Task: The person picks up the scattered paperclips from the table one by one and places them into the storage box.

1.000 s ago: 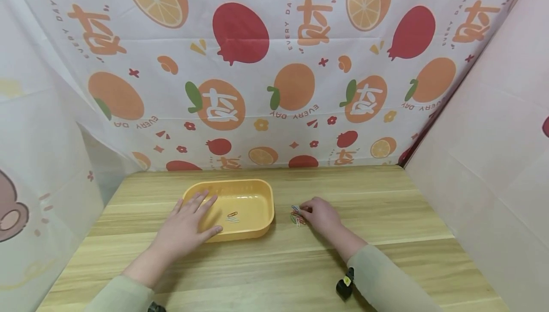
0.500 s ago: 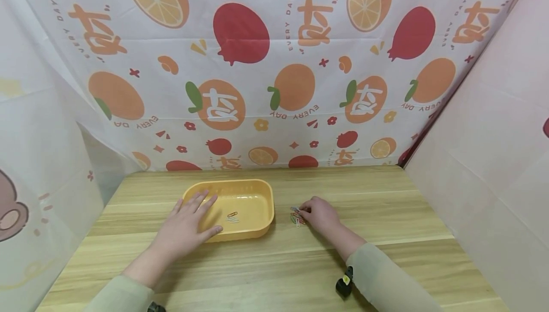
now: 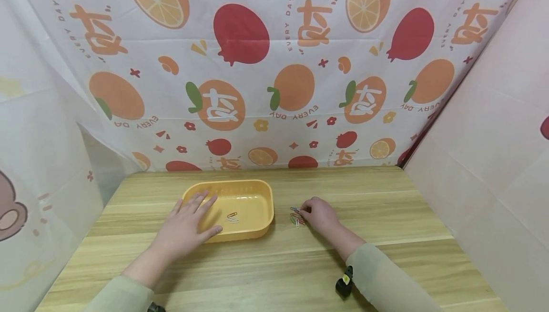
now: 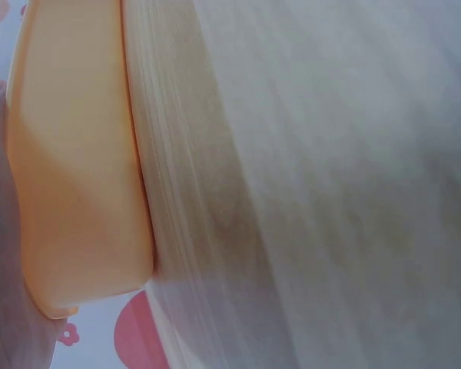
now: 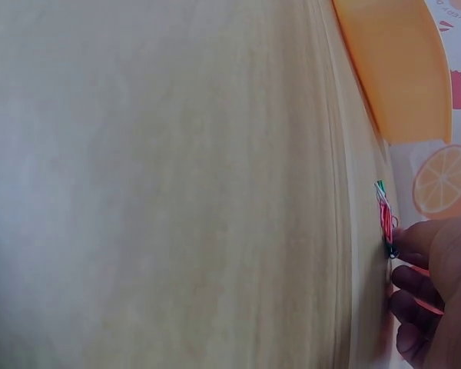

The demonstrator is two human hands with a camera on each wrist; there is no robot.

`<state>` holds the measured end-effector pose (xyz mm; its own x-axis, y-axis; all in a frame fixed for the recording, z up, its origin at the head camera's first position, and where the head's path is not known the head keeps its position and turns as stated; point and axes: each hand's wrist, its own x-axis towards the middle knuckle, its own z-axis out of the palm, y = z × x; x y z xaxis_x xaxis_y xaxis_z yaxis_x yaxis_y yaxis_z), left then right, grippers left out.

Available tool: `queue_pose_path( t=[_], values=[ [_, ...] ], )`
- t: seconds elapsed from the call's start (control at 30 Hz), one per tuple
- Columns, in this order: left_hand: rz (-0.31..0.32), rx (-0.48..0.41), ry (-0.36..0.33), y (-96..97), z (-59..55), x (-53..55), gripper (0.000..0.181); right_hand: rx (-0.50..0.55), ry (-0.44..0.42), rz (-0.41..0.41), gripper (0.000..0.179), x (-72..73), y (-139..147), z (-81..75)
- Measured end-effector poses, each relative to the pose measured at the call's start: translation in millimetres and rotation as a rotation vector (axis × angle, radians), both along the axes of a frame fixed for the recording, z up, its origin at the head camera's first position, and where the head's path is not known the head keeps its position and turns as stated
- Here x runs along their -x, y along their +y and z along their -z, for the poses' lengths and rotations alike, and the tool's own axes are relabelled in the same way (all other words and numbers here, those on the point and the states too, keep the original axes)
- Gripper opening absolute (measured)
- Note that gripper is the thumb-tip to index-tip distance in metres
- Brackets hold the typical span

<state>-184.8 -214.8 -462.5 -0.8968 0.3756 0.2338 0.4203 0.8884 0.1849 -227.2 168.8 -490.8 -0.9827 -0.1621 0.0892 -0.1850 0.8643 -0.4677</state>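
Observation:
My left hand rests with spread, straight fingers over the left end of a yellow plastic tray, its thumb at the front rim. A few paper clips, one brown-red and others pale, lie on the tray's floor. Right of the tray is a small pile of coloured paper clips on the wooden table. The thumb and forefinger of my right hand pinch at a clip on the pile's right side; in the right wrist view, a dark clip sits at those fingertips. The left wrist view shows mostly the tray's side.
The wood-grain table extends around the tray and pile. Behind it hangs a fruit-print cloth, with pale cloths down both sides. A black wrist strap is on the right sleeve.
The fingertips of my right hand shift slightly among the clips, and the blue clips at the pile's top move a little. My left hand and the tray stay put.

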Motion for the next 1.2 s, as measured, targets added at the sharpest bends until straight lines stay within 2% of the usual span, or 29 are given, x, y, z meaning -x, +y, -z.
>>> queue_pose_path(
  t=[0.4,0.9,1.2],
  values=[
    [0.005,-0.001,0.019,-0.2,1.0,0.7,0.086,-0.035,0.006,-0.043,0.01,2.4,6.4,3.7],
    [0.004,0.007,0.013,-0.7,1.5,1.5,0.087,-0.065,-0.006,-0.04,0.009,3.8,5.7,2.2],
    [0.004,-0.001,0.013,-0.9,1.5,1.9,0.088,-0.046,-0.017,-0.052,0.008,4.4,6.7,-0.5]
  ],
)
